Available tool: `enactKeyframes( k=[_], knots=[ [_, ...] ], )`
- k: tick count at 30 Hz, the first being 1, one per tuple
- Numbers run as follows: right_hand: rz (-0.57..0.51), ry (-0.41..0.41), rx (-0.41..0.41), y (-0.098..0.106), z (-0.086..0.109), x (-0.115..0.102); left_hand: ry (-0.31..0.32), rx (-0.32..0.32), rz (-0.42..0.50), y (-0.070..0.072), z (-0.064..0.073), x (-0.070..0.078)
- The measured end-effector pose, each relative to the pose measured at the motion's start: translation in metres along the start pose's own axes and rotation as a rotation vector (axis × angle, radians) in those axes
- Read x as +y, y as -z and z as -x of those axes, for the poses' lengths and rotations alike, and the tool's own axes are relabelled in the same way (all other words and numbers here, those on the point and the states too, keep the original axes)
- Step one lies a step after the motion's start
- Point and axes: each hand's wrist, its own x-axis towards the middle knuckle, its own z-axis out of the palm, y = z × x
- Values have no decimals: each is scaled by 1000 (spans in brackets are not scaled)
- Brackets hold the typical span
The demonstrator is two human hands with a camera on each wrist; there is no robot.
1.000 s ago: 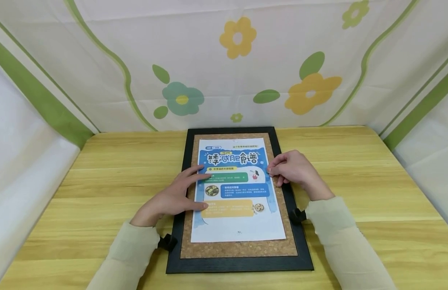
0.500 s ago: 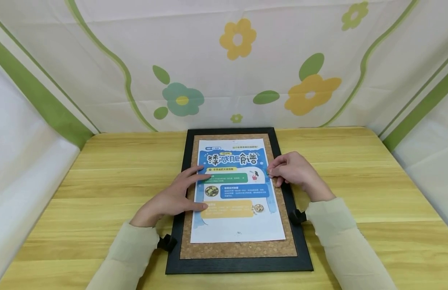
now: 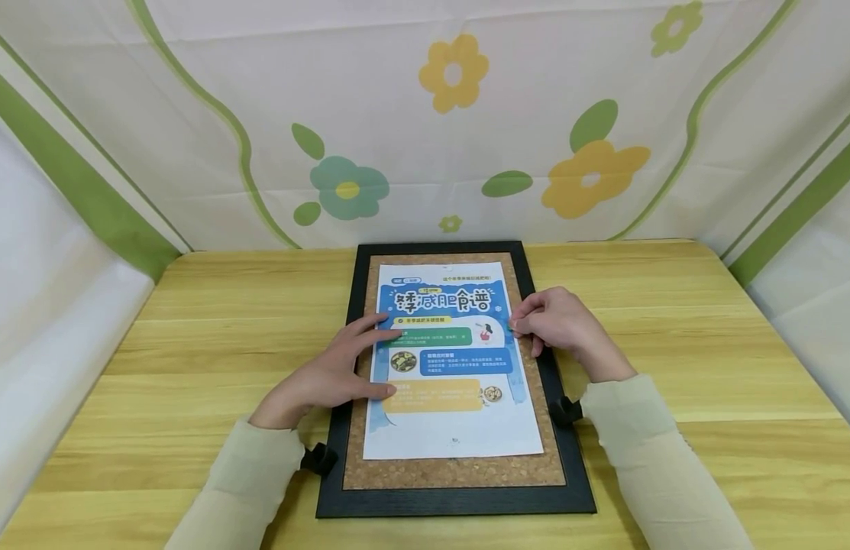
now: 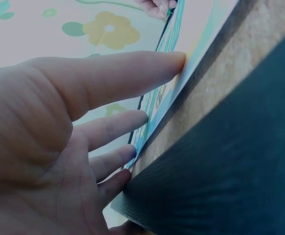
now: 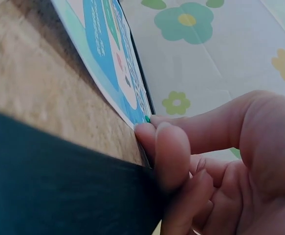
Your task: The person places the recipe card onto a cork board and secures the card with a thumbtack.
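Observation:
A printed sheet (image 3: 459,428), blue and white with colored text boxes, lies on a black-framed cork board (image 3: 452,473). My left hand (image 3: 321,374) spreads over the sheet's left side, its thumb and straight fingers touching the paper. At the right edge of the sheet, my right hand (image 3: 565,325) pinches a small green push pin (image 5: 147,119) between thumb and index finger. The pin's tip is hidden, so I cannot tell how deep it sits. In the left wrist view the same green pin (image 4: 170,11) shows at the right fingertips.
The board's black frame (image 3: 452,502) lies flat on a wood-grain table (image 3: 150,367). Behind the table hangs a white cloth (image 3: 411,137) printed with flowers. Black straps (image 3: 319,459) at both wrists reach close to the frame's sides.

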Motion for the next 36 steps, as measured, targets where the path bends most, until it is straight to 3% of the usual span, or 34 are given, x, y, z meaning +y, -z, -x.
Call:
enactKeyframes(
  k=[6,15,36],
  knots=[
    [11,-23,5,0,0,-1,-20,6,-9,0,0,1],
    [6,-22,-1,1,0,-1,8,0,8,0,-2,-1],
    [-8,-10,-20,1,0,0,7,-1,8,0,-2,0]
  ],
)
